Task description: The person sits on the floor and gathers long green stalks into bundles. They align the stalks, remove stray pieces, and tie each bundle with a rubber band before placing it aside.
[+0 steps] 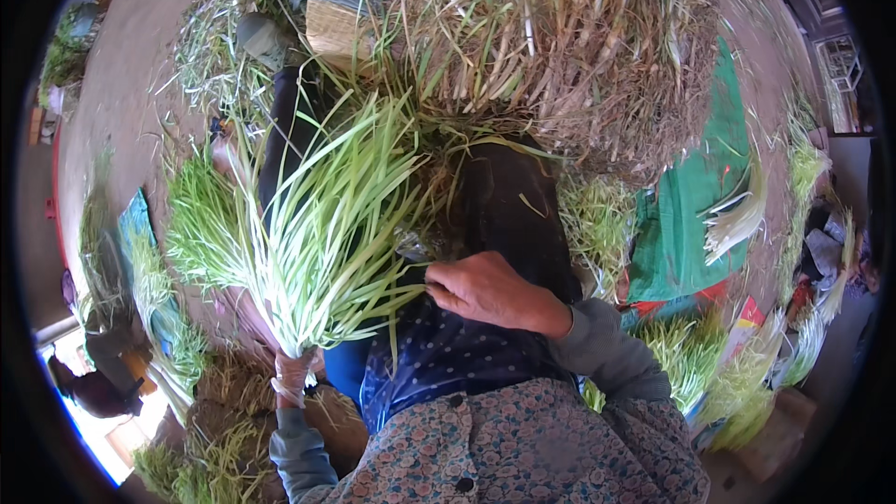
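My left hand [292, 372], in a thin clear glove, is closed around the base of a leafy bunch of pale green allium stalks [315, 224]. The leaves fan out upward over my left leg. At the bunch's right side my right hand [493, 294] is bare, with thumb and forefinger pinched together on the tip of a single long leaf [399, 292]. Much of the bunch's stem end is hidden inside my left hand. A blue polka-dot apron [455, 343] covers my lap beneath both hands.
Ahead lies a large heap of uprooted stalks with dry roots [560, 49]. A green woven sack [689, 224] on the right carries a trimmed white-stemmed bunch [735, 224]. More green bunches [686, 357] lie at right. Another person [105, 381] is at far left.
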Motion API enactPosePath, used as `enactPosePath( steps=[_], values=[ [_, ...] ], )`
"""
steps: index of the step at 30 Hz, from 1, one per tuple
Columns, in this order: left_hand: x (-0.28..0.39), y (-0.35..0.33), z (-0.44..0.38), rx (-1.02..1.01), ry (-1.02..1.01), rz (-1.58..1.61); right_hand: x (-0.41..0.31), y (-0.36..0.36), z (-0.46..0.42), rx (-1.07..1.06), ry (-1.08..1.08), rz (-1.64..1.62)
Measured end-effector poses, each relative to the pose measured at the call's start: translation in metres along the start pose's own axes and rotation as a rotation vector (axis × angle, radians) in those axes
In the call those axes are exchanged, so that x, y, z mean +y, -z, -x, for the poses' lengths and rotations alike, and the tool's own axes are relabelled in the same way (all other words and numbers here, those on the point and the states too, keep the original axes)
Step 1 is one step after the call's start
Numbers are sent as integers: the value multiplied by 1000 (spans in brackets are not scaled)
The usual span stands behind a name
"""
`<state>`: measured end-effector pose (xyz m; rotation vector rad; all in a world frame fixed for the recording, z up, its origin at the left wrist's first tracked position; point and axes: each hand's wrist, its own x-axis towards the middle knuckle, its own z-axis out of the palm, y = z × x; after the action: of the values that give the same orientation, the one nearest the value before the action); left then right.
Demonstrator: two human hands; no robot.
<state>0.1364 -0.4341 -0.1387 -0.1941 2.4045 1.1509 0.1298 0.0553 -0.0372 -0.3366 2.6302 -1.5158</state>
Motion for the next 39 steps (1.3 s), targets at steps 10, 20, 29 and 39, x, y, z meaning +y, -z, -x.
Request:
enactPosePath(
  steps=[10, 20, 29, 39],
  values=[
    [-4, -5, 4, 33, 25, -18, 29, 18, 0, 614, -527, -598],
    [-7, 17, -2, -6, 0, 38, 15, 14, -36, 203, -51, 96],
    [3, 11, 2, -76, 146, 179, 50, -3, -29, 488, -106, -80],
    [-6, 18, -5, -33, 112, 52, 28, -10, -44, 232, 148, 206]
  ],
)
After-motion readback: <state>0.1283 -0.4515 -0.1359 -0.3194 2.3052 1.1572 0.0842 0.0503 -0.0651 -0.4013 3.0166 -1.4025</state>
